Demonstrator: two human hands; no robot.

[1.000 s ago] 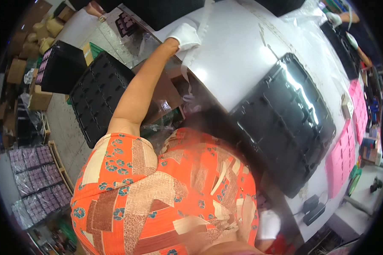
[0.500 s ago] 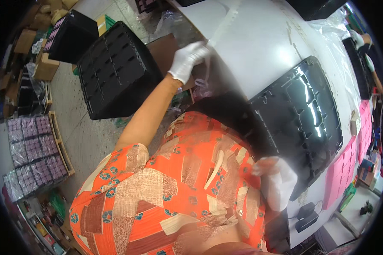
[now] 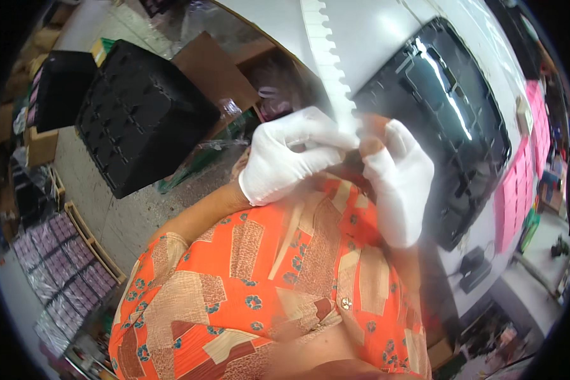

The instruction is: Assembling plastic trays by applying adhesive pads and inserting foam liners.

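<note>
The white table [image 3: 377, 44] is gleaming far right; your left hand [image 3: 282, 154] is pinching the notched white strip [image 3: 325, 57] at its near end, right hand [image 3: 402, 183] curling beside it, hold unclear; light pressure should be sparing those notches.

tray [image 3: 440, 126] on table [image 3: 377, 31] | strip [image 3: 326, 57] left of tray | tray stack [image 3: 136, 117] left of table, apparently on floor [image 3: 133, 218]

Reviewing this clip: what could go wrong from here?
The notched white strip might slip or tear where the left hand pinches it. With the right hand crowding the same spot, gloved fingers could snag on it. Its loose length might also catch on the nearby black tray.
</note>
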